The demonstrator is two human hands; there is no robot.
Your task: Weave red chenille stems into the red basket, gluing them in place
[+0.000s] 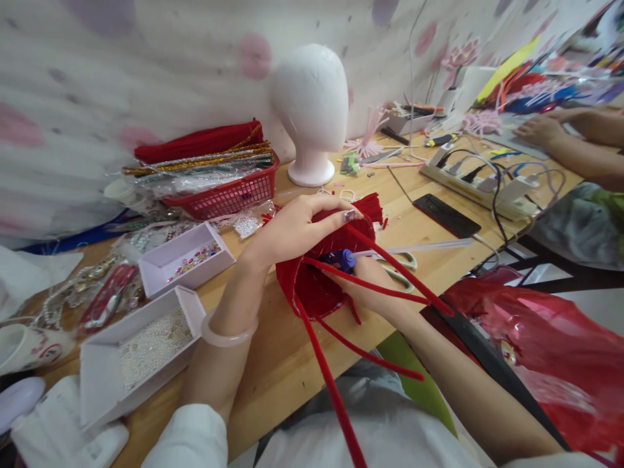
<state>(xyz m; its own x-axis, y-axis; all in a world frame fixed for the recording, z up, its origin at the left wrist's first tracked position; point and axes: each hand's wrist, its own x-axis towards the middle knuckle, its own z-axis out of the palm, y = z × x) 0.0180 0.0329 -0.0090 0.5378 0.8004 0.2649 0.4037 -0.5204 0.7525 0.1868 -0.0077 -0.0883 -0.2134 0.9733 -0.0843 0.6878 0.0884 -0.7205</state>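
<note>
My left hand (297, 224) grips the top rim of a red bowl-shaped piece made of pipe cleaners (316, 286), fingers curled over its edge. My right hand (373, 283) is inside and beneath that piece, closed around a glue gun with a blue nozzle (344, 260) and a clear glue stick (419, 247) sticking out to the right. Several loose red pipe cleaner ends (336, 390) trail from the piece toward me. A pale bangle (227, 335) sits on my left wrist.
A white foam head (312, 104) and a red basket of pipe cleaners (229, 188) stand behind. White trays of beads (146, 344) and gems (188, 260) lie left. A phone (446, 214), power strip (478, 182), red plastic bag (546, 351) and another person's hands (546, 130) are right.
</note>
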